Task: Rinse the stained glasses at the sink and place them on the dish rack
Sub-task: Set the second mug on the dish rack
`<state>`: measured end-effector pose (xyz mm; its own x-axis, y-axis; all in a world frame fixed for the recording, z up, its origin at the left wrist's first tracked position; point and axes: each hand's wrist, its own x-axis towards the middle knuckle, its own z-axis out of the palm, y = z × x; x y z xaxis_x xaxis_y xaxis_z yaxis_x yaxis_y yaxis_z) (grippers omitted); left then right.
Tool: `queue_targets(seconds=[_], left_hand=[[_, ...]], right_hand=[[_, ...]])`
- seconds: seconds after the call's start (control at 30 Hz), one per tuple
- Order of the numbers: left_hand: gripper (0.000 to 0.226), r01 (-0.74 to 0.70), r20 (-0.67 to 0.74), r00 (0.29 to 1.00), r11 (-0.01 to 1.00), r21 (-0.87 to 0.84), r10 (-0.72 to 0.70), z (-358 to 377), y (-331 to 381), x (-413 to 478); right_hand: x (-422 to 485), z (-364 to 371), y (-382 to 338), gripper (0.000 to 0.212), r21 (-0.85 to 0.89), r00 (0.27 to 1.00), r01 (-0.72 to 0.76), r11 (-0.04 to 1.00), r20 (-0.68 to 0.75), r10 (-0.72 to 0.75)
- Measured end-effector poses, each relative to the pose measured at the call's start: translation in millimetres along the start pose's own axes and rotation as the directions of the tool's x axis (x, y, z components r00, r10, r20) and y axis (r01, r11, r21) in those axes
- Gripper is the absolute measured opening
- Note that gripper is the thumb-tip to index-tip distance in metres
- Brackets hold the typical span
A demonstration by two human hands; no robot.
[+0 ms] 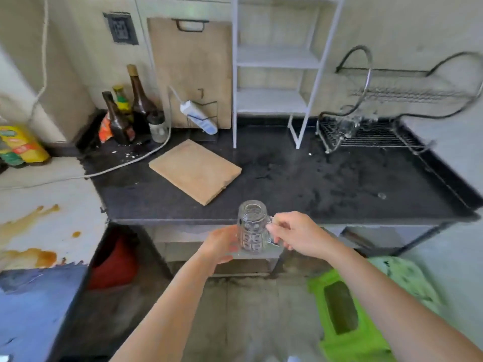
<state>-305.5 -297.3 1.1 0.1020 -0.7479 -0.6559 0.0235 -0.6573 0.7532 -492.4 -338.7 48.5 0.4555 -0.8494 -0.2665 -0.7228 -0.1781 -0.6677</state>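
Observation:
A clear patterned glass mug point(251, 228) is held upside down in the air, just in front of the black counter's point(287, 178) near edge. My right hand point(295, 235) grips its handle on the right side. My left hand point(222, 244) cups the mug's lower left side, fingers curved round it. The wire dish rack point(371, 137) stands at the counter's back right, and another clear glass point(349, 124) lies in its lower tier. No sink is in view.
A wooden board point(194, 169) lies on the counter's left half, another leans on the wall. Bottles point(130, 111) crowd the back left corner beside a power strip point(198, 117) and its cable. A white shelf frame point(274, 74) stands at the back. A green stool point(345, 317) sits on the floor.

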Motion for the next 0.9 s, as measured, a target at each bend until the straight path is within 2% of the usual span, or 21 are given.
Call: queue_targets(seconds=[0.17, 0.4, 0.6, 0.9], left_hand=[[0.029, -0.115, 0.069, 0.992, 0.980, 0.165, 0.105, 106.4, 45.3, 39.8], [0.037, -0.284, 0.184, 0.957, 0.851, 0.443, 0.224, 222.2, 118.2, 103.2], [0.040, -0.319, 0.208, 0.946, 0.812, 0.488, 0.247, 285.5, 177.7, 177.1], [0.040, -0.366, 0.170, 0.926, 0.694, 0.620, 0.336, 337.2, 268.3, 310.0]], right_hand=[[-11.6, -76.2, 81.8, 0.035, 0.043, 0.988, -0.090, 0.995, -0.119, 0.094], [2.9, -166.7, 177.9, 0.036, 0.134, 0.928, -0.204, 0.970, -0.289, 0.235], [47.7, -221.5, 243.5, 0.038, 0.264, 0.835, -0.265, 0.927, -0.418, 0.358], [154.7, -311.6, 314.1, 0.043, 0.295, 0.716, -0.307, 0.905, -0.555, 0.424]])
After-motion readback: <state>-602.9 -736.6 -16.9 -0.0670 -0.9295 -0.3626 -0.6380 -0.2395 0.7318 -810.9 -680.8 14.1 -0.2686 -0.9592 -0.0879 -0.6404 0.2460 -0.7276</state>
